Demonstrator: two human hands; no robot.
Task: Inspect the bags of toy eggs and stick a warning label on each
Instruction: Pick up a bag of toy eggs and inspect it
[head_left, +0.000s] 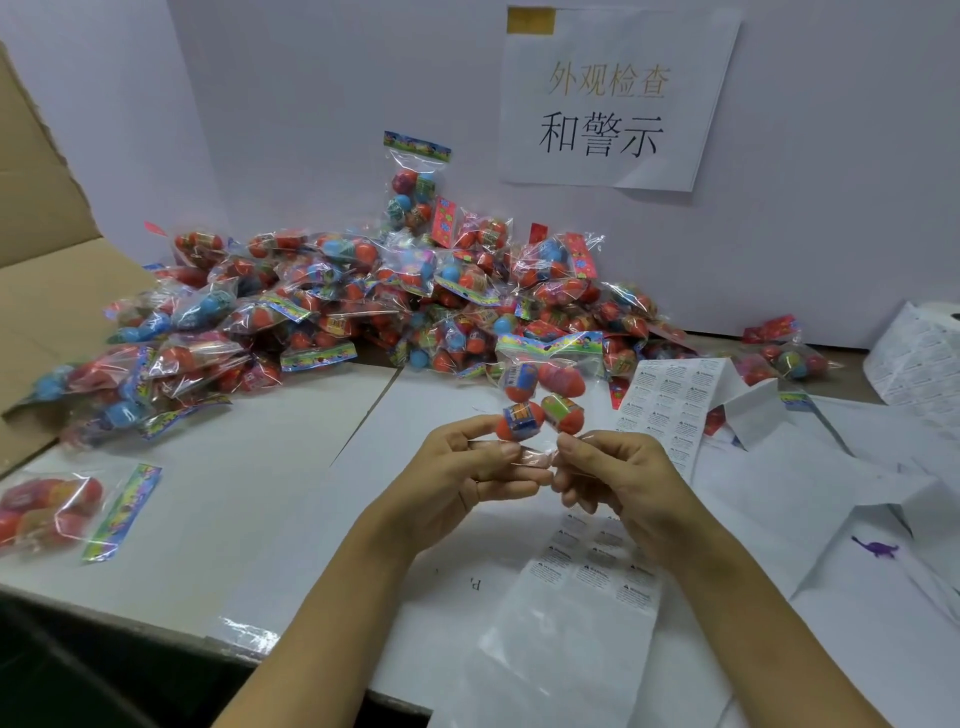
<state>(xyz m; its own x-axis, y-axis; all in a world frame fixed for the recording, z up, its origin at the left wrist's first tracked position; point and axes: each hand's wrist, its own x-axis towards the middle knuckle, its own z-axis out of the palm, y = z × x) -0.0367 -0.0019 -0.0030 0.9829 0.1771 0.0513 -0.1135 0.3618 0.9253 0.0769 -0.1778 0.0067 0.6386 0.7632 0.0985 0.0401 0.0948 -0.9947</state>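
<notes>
Head view: I see my left hand and right hand pinching the held bag's crinkly film at six o'clock. Each grip holds film; eggs look light and hard, the plastic slippery.

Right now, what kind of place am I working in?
Probably a factory inspection and labelling bench: a heap of bagged toy eggs against the wall, warning label sheets on the table, a paper sign posted above, and a cardboard carton nearby.
</notes>
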